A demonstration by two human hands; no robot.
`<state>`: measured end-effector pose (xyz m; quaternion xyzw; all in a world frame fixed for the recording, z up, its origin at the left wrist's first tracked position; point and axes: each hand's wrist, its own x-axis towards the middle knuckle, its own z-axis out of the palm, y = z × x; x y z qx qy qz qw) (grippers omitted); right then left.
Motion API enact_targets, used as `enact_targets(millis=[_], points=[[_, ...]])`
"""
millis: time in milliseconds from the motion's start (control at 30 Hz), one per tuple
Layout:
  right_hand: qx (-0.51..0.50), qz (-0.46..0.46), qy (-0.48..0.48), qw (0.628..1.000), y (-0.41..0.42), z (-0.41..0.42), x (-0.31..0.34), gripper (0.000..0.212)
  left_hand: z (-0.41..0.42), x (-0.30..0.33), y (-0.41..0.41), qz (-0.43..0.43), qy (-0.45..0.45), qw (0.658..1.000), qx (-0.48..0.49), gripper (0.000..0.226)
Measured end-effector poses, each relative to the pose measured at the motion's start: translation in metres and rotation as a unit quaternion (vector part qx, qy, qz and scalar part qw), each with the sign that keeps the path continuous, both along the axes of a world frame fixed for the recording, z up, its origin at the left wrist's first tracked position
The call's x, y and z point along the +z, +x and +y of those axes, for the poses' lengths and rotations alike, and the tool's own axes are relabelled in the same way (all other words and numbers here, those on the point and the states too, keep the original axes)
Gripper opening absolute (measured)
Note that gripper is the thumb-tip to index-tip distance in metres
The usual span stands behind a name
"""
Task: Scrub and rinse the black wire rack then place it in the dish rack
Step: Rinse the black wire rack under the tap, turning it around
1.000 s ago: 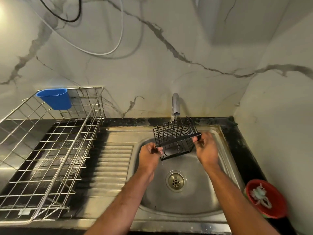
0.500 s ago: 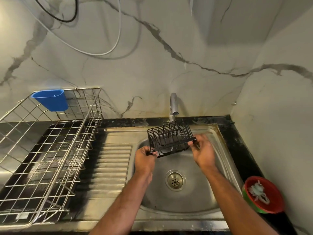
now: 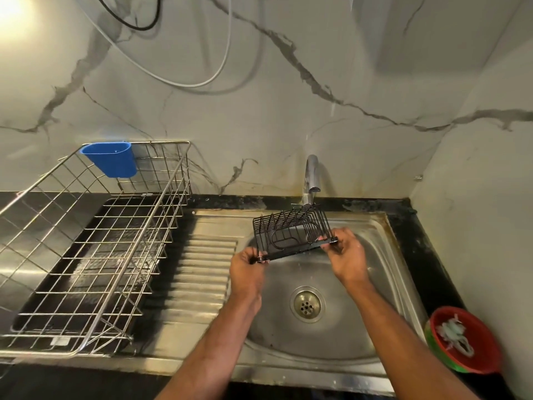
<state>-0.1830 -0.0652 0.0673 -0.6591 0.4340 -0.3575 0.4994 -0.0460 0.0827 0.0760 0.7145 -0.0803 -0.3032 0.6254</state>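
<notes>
A small black wire rack (image 3: 291, 232) hangs over the steel sink (image 3: 375, 284), just below the tap (image 3: 311, 180). My left hand (image 3: 248, 267) grips its near left corner and my right hand (image 3: 346, 258) grips its near right corner. The rack tilts with its open side up and away from me. The silver wire dish rack (image 3: 95, 249) stands on the counter to the left, with nothing in its main basket.
A blue plastic cup (image 3: 111, 158) hangs on the dish rack's back rim. A red bowl (image 3: 461, 339) with scraps sits at the counter's right edge. The ribbed drainboard (image 3: 202, 272) lies between sink and dish rack. Marble walls close in behind and on the right.
The black rack has been tipped flatter and shifted slightly left under the tap, both hands still gripping its near corners. Water drops are flying off it.
</notes>
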Motion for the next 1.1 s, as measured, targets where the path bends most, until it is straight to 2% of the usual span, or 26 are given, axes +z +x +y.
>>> enact_targets(millis=[67,167,267,333,500,733,867,1033,1100], points=[[0.002,-0.039,0.041,0.998,-0.002,0.003,0.005,0.032,0.000,-0.002,-0.002,0.000,-0.008,1.000,-0.003,0.030],[-0.002,-0.006,0.024,1.000,-0.005,0.001,0.006,0.029,0.000,0.001,-0.009,0.002,-0.035,0.999,-0.014,0.030],[0.004,0.102,-0.058,0.993,-0.008,-0.003,0.005,0.021,0.000,0.015,-0.017,0.049,-0.078,0.995,-0.023,0.038],[0.008,0.152,-0.074,0.986,-0.007,-0.007,0.006,0.016,0.000,0.021,-0.021,0.089,-0.099,0.991,-0.033,0.038],[0.024,0.217,-0.091,0.972,0.005,-0.011,0.012,0.032,0.005,0.029,-0.026,0.146,-0.075,0.986,-0.041,0.022],[0.022,0.232,-0.084,0.969,0.010,-0.022,0.011,0.037,0.004,0.038,-0.028,0.164,-0.063,0.984,-0.037,0.018],[0.021,0.234,-0.092,0.968,0.012,-0.034,0.013,0.039,-0.001,0.047,-0.024,0.148,-0.062,0.985,-0.061,0.055],[0.050,0.225,-0.097,0.968,0.024,-0.046,0.019,0.037,-0.003,0.056,-0.021,0.118,-0.051,0.988,-0.085,0.075],[0.064,0.228,-0.096,0.967,0.031,-0.050,0.019,0.036,-0.002,0.058,-0.019,0.110,-0.047,0.989,-0.083,0.073]])
